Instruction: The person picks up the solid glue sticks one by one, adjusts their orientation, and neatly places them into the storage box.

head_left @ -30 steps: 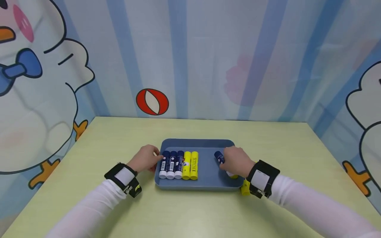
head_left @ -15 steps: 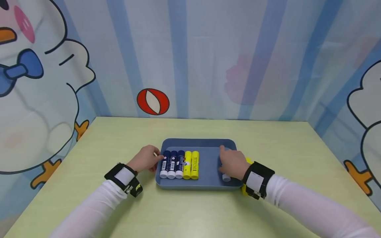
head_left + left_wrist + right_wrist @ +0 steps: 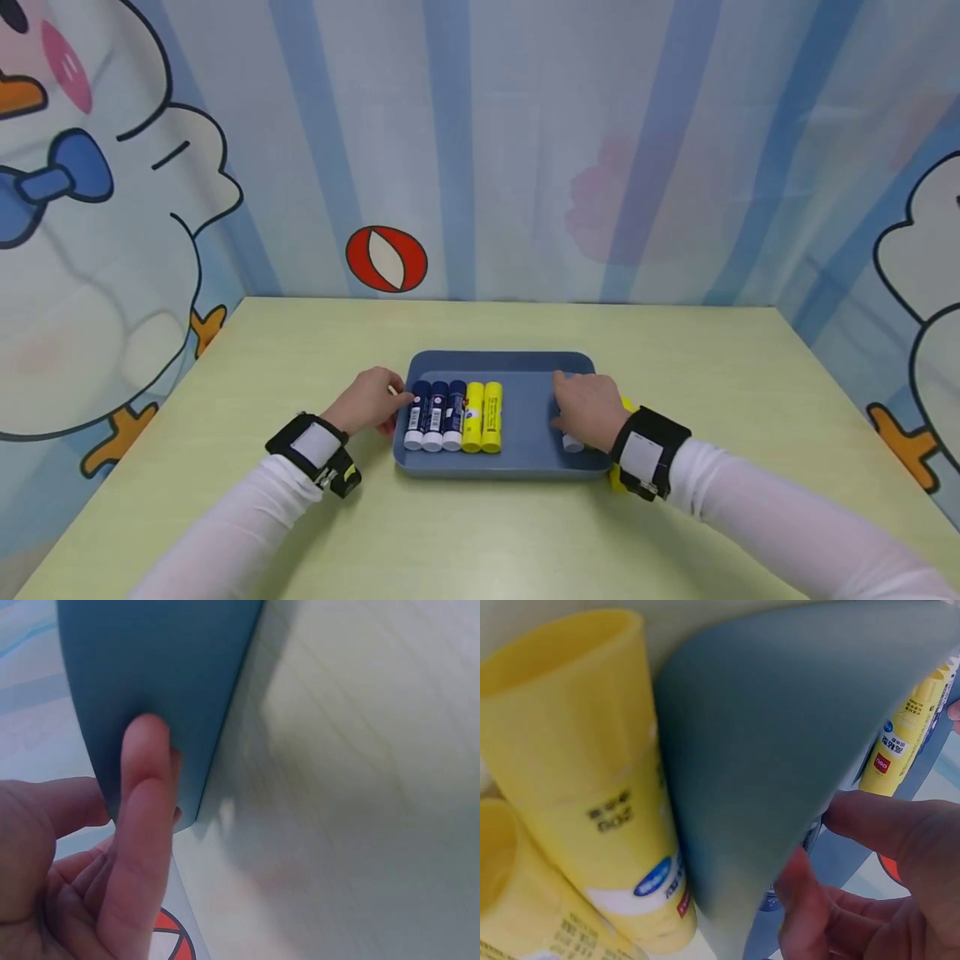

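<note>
A blue-grey tray (image 3: 525, 362) lies on the table, with three dark blue glue sticks (image 3: 436, 417) and two yellow glue sticks (image 3: 482, 418) side by side at its left. My left hand (image 3: 366, 402) pinches the tray's left wall, thumb at the rim and fingers along the outside, as the left wrist view shows. Inside the right end of the tray, my right hand (image 3: 590, 410) holds another blue glue stick between thumb and fingers. Its white end (image 3: 572, 445) shows below the hand; most of its body is hidden.
Outside the tray's right wall stand yellow glue sticks (image 3: 604, 787), mostly hidden under the right wrist in the head view. The light table (image 3: 480, 533) ends at a cartoon-printed curtain (image 3: 517, 167) behind and on both sides.
My right hand has moved slightly left and brought the blue glue stick from a slant over the tray's right side down into its right end. The left hand stays at the tray wall.
</note>
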`<state>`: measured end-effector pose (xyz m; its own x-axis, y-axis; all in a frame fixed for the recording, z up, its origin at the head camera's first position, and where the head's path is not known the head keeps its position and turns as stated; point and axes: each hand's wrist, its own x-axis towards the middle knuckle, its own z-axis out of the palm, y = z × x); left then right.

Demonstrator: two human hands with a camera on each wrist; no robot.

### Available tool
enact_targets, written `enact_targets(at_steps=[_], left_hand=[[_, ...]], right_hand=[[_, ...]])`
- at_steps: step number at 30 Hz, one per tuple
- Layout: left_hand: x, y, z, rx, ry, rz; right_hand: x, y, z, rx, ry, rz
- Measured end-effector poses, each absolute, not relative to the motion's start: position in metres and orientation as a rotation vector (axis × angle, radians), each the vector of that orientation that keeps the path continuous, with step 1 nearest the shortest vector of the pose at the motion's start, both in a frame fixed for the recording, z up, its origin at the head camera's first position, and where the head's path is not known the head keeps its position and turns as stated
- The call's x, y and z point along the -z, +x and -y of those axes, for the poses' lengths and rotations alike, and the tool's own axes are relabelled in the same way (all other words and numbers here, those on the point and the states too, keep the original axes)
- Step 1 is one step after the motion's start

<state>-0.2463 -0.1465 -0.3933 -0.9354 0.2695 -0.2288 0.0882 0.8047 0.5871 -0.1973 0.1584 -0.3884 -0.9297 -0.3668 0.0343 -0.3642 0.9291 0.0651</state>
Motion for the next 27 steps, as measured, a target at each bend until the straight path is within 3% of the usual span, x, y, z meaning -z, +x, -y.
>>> enact_targets(at_steps=[7, 16, 27], left_hand=[[0.403, -0.244, 0.15, -0.859, 0.263, -2.683], [0.4, -0.248, 0.145, -0.834, 0.291, -2.7], [0.397, -0.249, 0.145, -0.851, 0.283, -2.696]], right_hand=[[0.375, -0.201, -0.167, -0.227, 0.494, 3.198], [0.337, -0.204, -0.23, -0.738, 0.284, 3.271], [0.359, -0.183, -0.28, -0.782, 0.165, 3.376]])
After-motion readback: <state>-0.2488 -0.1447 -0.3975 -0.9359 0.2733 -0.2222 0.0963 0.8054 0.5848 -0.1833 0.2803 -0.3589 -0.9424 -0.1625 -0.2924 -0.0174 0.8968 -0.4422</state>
